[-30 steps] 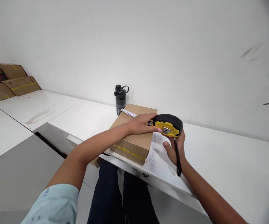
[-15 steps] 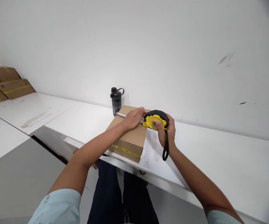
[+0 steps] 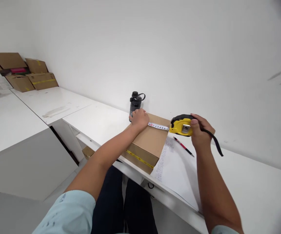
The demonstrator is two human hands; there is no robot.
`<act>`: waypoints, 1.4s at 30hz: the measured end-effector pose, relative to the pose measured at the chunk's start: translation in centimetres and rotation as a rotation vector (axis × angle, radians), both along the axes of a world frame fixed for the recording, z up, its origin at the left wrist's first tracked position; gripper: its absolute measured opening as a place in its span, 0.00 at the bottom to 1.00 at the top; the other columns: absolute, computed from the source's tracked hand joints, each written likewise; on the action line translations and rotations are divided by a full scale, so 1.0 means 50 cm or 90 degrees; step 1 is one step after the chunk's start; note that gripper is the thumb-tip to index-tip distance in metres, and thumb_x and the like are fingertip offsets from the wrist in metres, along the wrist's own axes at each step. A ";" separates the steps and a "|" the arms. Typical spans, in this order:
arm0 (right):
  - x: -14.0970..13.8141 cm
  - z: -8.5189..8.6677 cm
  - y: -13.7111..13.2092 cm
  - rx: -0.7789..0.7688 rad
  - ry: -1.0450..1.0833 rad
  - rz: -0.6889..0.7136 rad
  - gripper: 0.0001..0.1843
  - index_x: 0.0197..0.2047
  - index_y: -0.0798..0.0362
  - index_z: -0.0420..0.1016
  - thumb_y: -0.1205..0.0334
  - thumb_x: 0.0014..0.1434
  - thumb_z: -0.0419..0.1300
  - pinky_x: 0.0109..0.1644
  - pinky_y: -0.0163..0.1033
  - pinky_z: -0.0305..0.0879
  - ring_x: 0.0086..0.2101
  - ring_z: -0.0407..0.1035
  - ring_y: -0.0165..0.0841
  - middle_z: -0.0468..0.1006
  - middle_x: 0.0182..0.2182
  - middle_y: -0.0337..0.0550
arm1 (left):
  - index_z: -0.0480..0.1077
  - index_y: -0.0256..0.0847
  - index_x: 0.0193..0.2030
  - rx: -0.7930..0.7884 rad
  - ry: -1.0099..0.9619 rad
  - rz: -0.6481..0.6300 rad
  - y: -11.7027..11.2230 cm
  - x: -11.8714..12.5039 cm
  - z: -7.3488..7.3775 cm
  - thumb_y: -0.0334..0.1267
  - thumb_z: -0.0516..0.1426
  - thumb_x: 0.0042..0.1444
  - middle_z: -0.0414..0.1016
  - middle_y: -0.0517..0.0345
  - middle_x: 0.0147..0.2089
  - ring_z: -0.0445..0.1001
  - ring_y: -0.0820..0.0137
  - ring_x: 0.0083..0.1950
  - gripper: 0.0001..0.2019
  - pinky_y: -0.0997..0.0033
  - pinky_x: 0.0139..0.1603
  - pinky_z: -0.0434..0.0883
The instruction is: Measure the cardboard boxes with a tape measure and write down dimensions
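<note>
White wall [image 3: 155,52], long white table [image 3: 101,120], and a cardboard box [image 3: 149,141] with a tape measure [image 3: 177,126] drawn across it.

From where I stand, the wall rises beyond both of the person's hands, and the table stretches beneath them. Well off to the left of the left hand [image 3: 140,119], brown boxes [image 3: 43,81] are piled near the wall. Directly under that hand, the cardboard box lies flat on the table, a yellow strip [image 3: 140,158] along its near side. White paper [image 3: 177,177], partly covered in handwriting, lies beside the box, nearer the person than the right hand [image 3: 201,131]. Just beyond the left hand, which hides part of it, a black bottle [image 3: 135,103] stands upright.

The left hand's fingers curl over the box's left edge, at the end of the blade [image 3: 158,126]; whether they pinch it, I cannot tell. The right hand grips the yellow and black tape measure at the box's right edge, its strap [image 3: 216,144] dangling to the right. The numbered blade spans the box top between both hands. A red and black pen [image 3: 183,147] lies just left of the right wrist.
</note>
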State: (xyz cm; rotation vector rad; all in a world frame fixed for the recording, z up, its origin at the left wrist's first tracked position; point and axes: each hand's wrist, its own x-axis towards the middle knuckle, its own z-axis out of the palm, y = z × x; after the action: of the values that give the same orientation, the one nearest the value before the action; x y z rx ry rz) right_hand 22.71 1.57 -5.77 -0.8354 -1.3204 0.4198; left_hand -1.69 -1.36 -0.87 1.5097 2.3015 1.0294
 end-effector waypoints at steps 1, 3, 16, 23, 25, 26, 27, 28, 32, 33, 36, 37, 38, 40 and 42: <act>0.007 0.004 -0.004 -0.003 -0.035 0.006 0.30 0.49 0.50 0.87 0.33 0.55 0.70 0.59 0.58 0.76 0.49 0.81 0.47 0.87 0.48 0.50 | 0.72 0.49 0.54 -0.009 -0.022 0.004 0.002 -0.004 0.001 0.38 0.47 0.73 0.74 0.49 0.67 0.70 0.54 0.71 0.13 0.49 0.73 0.64; 0.012 0.014 -0.014 0.003 -0.085 0.003 0.30 0.49 0.48 0.87 0.33 0.56 0.69 0.59 0.58 0.77 0.50 0.81 0.48 0.87 0.48 0.50 | 0.70 0.48 0.57 -0.007 -0.068 0.011 0.005 -0.013 0.004 0.40 0.45 0.74 0.74 0.48 0.67 0.74 0.56 0.67 0.14 0.56 0.67 0.70; 0.036 0.074 -0.060 -0.053 -0.306 0.069 0.23 0.55 0.42 0.87 0.42 0.61 0.68 0.49 0.45 0.81 0.42 0.82 0.40 0.88 0.49 0.43 | 0.70 0.47 0.56 -0.124 0.157 -0.072 0.008 -0.011 0.001 0.44 0.51 0.72 0.78 0.47 0.65 0.75 0.51 0.66 0.12 0.53 0.64 0.71; 0.046 0.081 -0.068 -0.109 -0.305 0.088 0.24 0.56 0.41 0.86 0.42 0.61 0.68 0.54 0.48 0.81 0.47 0.82 0.43 0.87 0.51 0.42 | 0.70 0.46 0.58 -0.132 0.189 -0.077 0.014 -0.012 -0.005 0.43 0.50 0.72 0.75 0.46 0.68 0.73 0.51 0.68 0.14 0.49 0.66 0.69; 0.047 0.079 -0.065 -0.122 -0.298 0.084 0.23 0.56 0.41 0.86 0.43 0.61 0.69 0.56 0.50 0.81 0.48 0.82 0.43 0.87 0.51 0.41 | 0.70 0.46 0.59 -0.128 0.191 -0.084 0.014 -0.012 -0.007 0.44 0.50 0.72 0.74 0.46 0.68 0.72 0.51 0.68 0.14 0.49 0.66 0.69; 0.048 0.078 -0.063 -0.130 -0.294 0.084 0.23 0.56 0.41 0.86 0.43 0.61 0.69 0.57 0.50 0.80 0.48 0.82 0.44 0.87 0.50 0.41 | 0.70 0.46 0.59 -0.126 0.193 -0.086 0.015 -0.012 -0.008 0.44 0.49 0.72 0.74 0.46 0.68 0.72 0.50 0.68 0.15 0.49 0.66 0.69; 0.048 0.077 -0.062 -0.138 -0.288 0.086 0.23 0.56 0.41 0.86 0.44 0.60 0.69 0.58 0.51 0.80 0.49 0.82 0.44 0.87 0.51 0.41 | 0.70 0.46 0.59 -0.126 0.194 -0.087 0.015 -0.011 -0.008 0.44 0.50 0.72 0.74 0.46 0.69 0.72 0.50 0.68 0.15 0.49 0.66 0.69; 0.048 0.077 -0.062 -0.144 -0.282 0.089 0.23 0.56 0.41 0.86 0.44 0.60 0.70 0.58 0.51 0.80 0.49 0.82 0.44 0.87 0.51 0.41 | 0.70 0.45 0.59 -0.126 0.193 -0.085 0.016 -0.011 -0.008 0.44 0.50 0.72 0.74 0.45 0.68 0.72 0.50 0.69 0.15 0.48 0.66 0.69; 0.047 0.076 -0.062 -0.118 -0.264 0.091 0.23 0.55 0.42 0.86 0.43 0.59 0.71 0.58 0.51 0.80 0.48 0.82 0.43 0.87 0.50 0.42 | 0.70 0.45 0.59 -0.129 0.183 -0.084 0.015 -0.008 -0.006 0.44 0.50 0.72 0.74 0.45 0.68 0.72 0.51 0.69 0.15 0.49 0.67 0.69; 0.046 0.076 -0.062 -0.104 -0.256 0.089 0.24 0.54 0.42 0.87 0.42 0.58 0.72 0.57 0.50 0.81 0.47 0.83 0.43 0.87 0.50 0.43 | 0.70 0.46 0.58 -0.130 0.177 -0.085 0.014 -0.006 -0.004 0.43 0.50 0.72 0.74 0.45 0.67 0.72 0.51 0.69 0.15 0.49 0.68 0.68; 0.038 0.071 -0.059 -0.058 -0.199 0.069 0.24 0.54 0.43 0.86 0.40 0.59 0.71 0.52 0.48 0.82 0.45 0.83 0.42 0.87 0.50 0.45 | 0.71 0.46 0.58 -0.099 0.158 -0.072 0.007 0.000 0.000 0.47 0.49 0.72 0.73 0.46 0.71 0.64 0.49 0.76 0.16 0.44 0.73 0.63; 0.033 0.070 -0.058 -0.042 -0.172 0.059 0.24 0.54 0.43 0.86 0.39 0.60 0.70 0.51 0.48 0.83 0.45 0.83 0.42 0.87 0.50 0.46 | 0.71 0.46 0.58 -0.074 0.152 -0.062 0.005 0.002 0.001 0.49 0.48 0.73 0.71 0.46 0.73 0.58 0.49 0.79 0.17 0.42 0.76 0.60; 0.027 0.068 -0.058 -0.024 -0.147 0.047 0.25 0.54 0.44 0.85 0.38 0.61 0.69 0.51 0.49 0.83 0.45 0.83 0.41 0.87 0.50 0.46 | 0.70 0.46 0.59 -0.047 0.143 -0.052 0.002 0.004 0.003 0.50 0.47 0.73 0.69 0.47 0.75 0.53 0.50 0.81 0.18 0.40 0.78 0.56; 0.013 0.066 -0.061 0.009 -0.117 0.020 0.25 0.54 0.44 0.85 0.38 0.63 0.66 0.51 0.49 0.82 0.45 0.83 0.41 0.87 0.49 0.45 | 0.69 0.46 0.61 -0.010 0.107 -0.032 -0.002 0.008 0.007 0.53 0.44 0.75 0.67 0.47 0.76 0.49 0.52 0.83 0.21 0.40 0.80 0.50; -0.001 0.066 -0.069 0.033 -0.109 -0.015 0.24 0.54 0.44 0.84 0.38 0.64 0.65 0.53 0.51 0.82 0.47 0.82 0.42 0.87 0.49 0.45 | 0.68 0.46 0.63 -0.003 0.052 -0.015 -0.005 0.010 0.011 0.54 0.40 0.76 0.68 0.46 0.76 0.52 0.54 0.82 0.24 0.41 0.80 0.50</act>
State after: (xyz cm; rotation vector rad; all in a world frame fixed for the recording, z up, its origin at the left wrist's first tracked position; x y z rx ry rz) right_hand 22.65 -1.87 -2.46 -0.8572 -1.4721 0.2990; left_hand -1.21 -1.61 -0.32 1.6014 2.3326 0.9729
